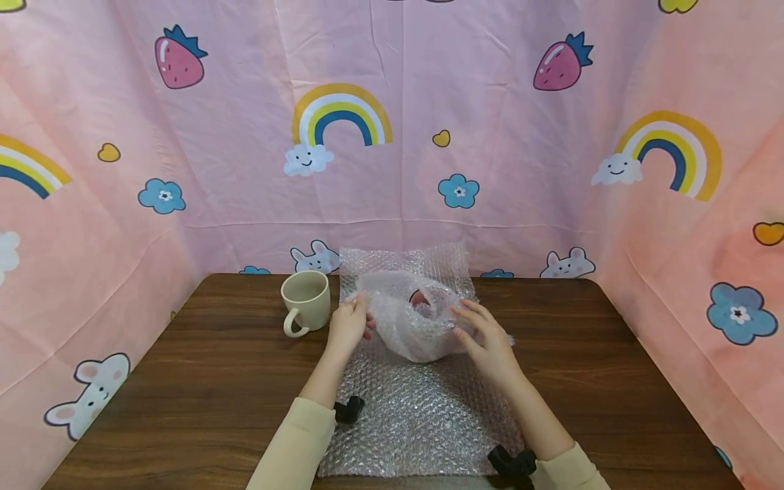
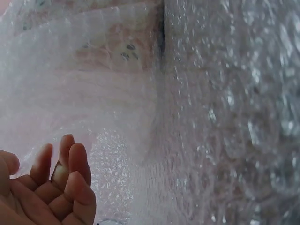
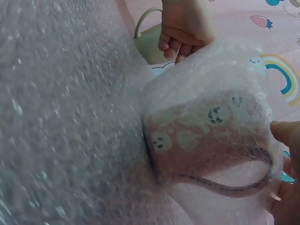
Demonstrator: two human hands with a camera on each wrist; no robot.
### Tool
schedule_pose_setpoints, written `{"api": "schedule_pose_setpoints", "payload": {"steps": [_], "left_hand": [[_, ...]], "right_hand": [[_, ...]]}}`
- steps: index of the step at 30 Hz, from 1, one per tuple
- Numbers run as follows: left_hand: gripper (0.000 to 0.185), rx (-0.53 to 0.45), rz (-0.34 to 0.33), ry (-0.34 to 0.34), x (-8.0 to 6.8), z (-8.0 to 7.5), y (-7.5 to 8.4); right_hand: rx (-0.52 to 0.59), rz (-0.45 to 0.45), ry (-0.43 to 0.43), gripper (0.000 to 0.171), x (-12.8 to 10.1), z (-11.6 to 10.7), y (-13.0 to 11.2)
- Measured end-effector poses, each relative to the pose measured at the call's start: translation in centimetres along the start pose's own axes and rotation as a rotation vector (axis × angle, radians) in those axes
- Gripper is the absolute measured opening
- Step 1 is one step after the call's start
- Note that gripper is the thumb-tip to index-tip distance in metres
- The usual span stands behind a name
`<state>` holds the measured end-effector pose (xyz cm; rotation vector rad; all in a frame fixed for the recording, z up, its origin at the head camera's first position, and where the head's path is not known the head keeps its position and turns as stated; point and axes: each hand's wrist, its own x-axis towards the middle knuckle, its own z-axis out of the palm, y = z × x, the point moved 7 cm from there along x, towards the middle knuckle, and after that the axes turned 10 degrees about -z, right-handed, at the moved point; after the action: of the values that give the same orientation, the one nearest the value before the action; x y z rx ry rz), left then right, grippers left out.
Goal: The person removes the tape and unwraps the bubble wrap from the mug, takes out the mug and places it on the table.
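Note:
A pink patterned mug [image 1: 419, 300] lies bundled in bubble wrap [image 1: 416, 333] in the middle of a brown table [image 1: 202, 381]. My left hand [image 1: 358, 320] pinches the wrap's left edge with curled fingers. My right hand [image 1: 468, 323] holds the bundle's right side. In the right wrist view the pink mug [image 3: 206, 140] shows through the wrap, the right hand [image 3: 283, 168] grips it at the frame's edge, and the left hand [image 3: 180, 33] holds the wrap behind it. The left wrist view shows the left hand's [image 2: 61, 183] curled fingers against the wrap, with the mug [image 2: 122, 47] dim behind it.
A cream mug [image 1: 305, 301] stands upright just left of my left hand, handle toward me. The flat part of the bubble wrap sheet [image 1: 422, 422] reaches to the table's near edge. Pink patterned cloth [image 1: 392, 136] walls the table on three sides.

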<state>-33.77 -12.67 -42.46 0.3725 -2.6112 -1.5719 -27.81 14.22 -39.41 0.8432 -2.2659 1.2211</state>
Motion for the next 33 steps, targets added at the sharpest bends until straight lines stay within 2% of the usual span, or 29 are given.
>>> {"api": "schedule_pose_setpoints", "payload": {"steps": [4,9,14,19,24,27,33], "left_hand": [[0.057,-0.029,0.006,-0.034,-0.4,0.3,0.2],[0.048,-0.114,0.024,-0.073,-0.8,0.6,0.6],[0.040,-0.217,0.001,-0.130,-1.0,1.0,0.4],[0.040,-0.283,-0.023,-0.185,-1.5,1.2,0.1],[0.053,-0.336,-0.056,-0.239,-2.2,1.0,0.0],[0.062,-0.364,-0.048,-0.285,-2.4,1.1,0.1],[0.063,-0.366,-0.039,-0.376,-3.0,0.9,0.5]], "right_hand": [[0.007,0.003,0.026,0.036,0.3,-0.6,0.3],[0.022,0.028,0.031,0.035,0.6,-1.2,0.6],[0.042,0.043,0.025,0.030,0.9,-1.6,0.8],[0.000,0.042,0.031,0.026,1.2,-2.0,0.8],[-0.029,0.044,0.050,0.022,1.5,-2.5,1.0],[-0.053,0.028,0.074,0.020,1.7,-2.9,1.1],[-0.089,-0.021,0.109,0.017,2.4,-3.6,1.2]]}}
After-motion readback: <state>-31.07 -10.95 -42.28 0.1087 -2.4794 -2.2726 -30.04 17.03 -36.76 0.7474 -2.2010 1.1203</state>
